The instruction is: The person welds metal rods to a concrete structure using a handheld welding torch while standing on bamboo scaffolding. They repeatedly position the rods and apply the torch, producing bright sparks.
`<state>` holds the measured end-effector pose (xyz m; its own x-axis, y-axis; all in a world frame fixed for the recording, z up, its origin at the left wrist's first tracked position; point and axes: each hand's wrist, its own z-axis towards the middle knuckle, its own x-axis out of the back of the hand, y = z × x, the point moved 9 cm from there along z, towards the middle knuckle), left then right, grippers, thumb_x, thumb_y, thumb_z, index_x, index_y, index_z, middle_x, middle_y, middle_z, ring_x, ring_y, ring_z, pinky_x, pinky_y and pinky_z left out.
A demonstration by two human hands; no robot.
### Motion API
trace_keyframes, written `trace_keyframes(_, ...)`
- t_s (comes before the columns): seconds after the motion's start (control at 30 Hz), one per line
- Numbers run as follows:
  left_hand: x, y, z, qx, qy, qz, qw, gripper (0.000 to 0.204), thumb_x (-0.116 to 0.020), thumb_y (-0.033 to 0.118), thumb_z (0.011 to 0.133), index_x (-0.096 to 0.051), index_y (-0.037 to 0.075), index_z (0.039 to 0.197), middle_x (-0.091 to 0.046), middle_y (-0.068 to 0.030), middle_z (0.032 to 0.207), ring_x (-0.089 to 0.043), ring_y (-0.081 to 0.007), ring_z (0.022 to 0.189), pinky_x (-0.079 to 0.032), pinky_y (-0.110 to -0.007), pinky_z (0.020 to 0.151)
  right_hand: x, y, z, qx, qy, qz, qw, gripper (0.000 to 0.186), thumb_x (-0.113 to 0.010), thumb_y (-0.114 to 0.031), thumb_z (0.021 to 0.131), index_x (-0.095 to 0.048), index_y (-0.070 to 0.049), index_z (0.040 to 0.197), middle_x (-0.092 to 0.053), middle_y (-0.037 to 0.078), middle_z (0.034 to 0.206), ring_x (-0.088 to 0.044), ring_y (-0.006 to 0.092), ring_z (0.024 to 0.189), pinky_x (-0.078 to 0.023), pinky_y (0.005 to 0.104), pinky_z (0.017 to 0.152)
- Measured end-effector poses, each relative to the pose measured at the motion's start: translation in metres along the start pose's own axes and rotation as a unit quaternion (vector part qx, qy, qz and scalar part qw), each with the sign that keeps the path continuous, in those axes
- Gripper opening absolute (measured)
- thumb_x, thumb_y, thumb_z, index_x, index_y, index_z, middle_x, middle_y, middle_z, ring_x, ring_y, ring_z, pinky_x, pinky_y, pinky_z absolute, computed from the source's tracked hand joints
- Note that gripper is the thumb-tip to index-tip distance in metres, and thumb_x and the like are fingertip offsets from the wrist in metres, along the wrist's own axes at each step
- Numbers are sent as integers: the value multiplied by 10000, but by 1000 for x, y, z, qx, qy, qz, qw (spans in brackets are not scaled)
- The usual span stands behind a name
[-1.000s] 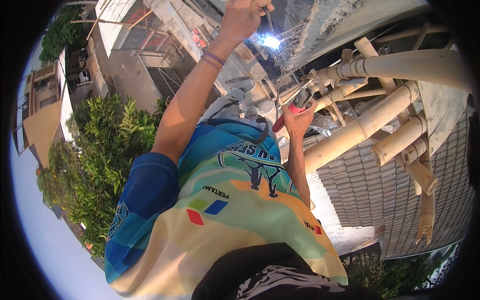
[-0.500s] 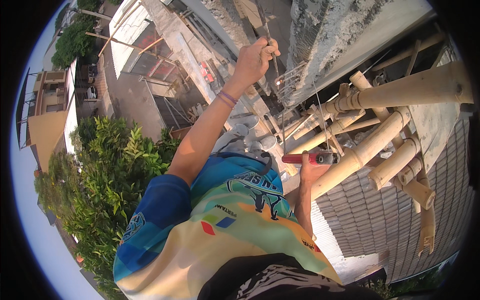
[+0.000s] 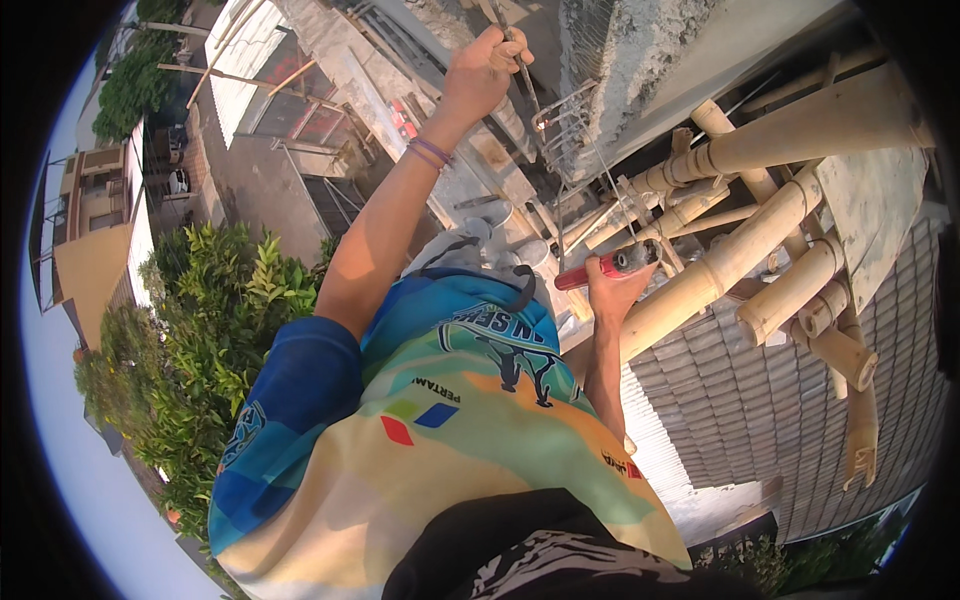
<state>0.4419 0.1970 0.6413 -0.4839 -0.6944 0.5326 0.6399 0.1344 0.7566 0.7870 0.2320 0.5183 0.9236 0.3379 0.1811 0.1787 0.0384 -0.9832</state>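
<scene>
My left hand (image 3: 488, 68) is closed round a thin dark steel rod (image 3: 527, 88), which slants down toward a cluster of bent steel bars (image 3: 570, 125). These bars stick out of a rough concrete edge (image 3: 615, 85). My right hand (image 3: 617, 288), lower and to the right, is wrapped round a red-handled tool (image 3: 590, 273) with a dark grey end. Thin metal lines run up from near both ends of its handle, much like a hacksaw frame, but its far part is hard to make out among the bars.
Tied bamboo poles (image 3: 710, 285) cross on the right, above a tiled roof (image 3: 740, 400). Buckets (image 3: 535, 255) stand below, between my hands. A leafy tree (image 3: 210, 330) grows on the left, and a long board (image 3: 370, 95) lies beyond my left forearm.
Both hands sit higher and a little further left in the picture, as the view has shifted too. The red handle has turned from level to tilted, its dark end now raised.
</scene>
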Motion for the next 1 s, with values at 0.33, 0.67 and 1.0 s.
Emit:
trace_keyframes(0.33,0,-4,1,-20,-1,38,999,163,-545,-19,925,-630,80,1022,-771,-40,923,-746,-197,831,-569,-292,751,4,15,5,10,16,-18,1000,701,-777,-76,658,-439,33,1262,-593,140,1066,-598,241,950,-486,367,903)
trace_keyframes(0.67,-2,-4,7,-42,-49,-54,996,103,-563,50,973,-626,35,1053,-756,-106,934,-725,-298,805,-563,-373,710,17,44,-2,-108,94,-53,988,718,-803,-91,657,-462,1,1282,-581,122,1076,-587,225,971,-485,368,916)
trace_keyframes(1.0,3,3,21,-130,-139,-90,978,248,-556,245,1042,-627,8,1049,-751,-124,982,-717,-339,880,-559,-375,763,-2,34,-44,-128,203,-113,964,605,-780,-126,653,-493,-13,1173,-587,90,955,-605,209,860,-511,357,840)
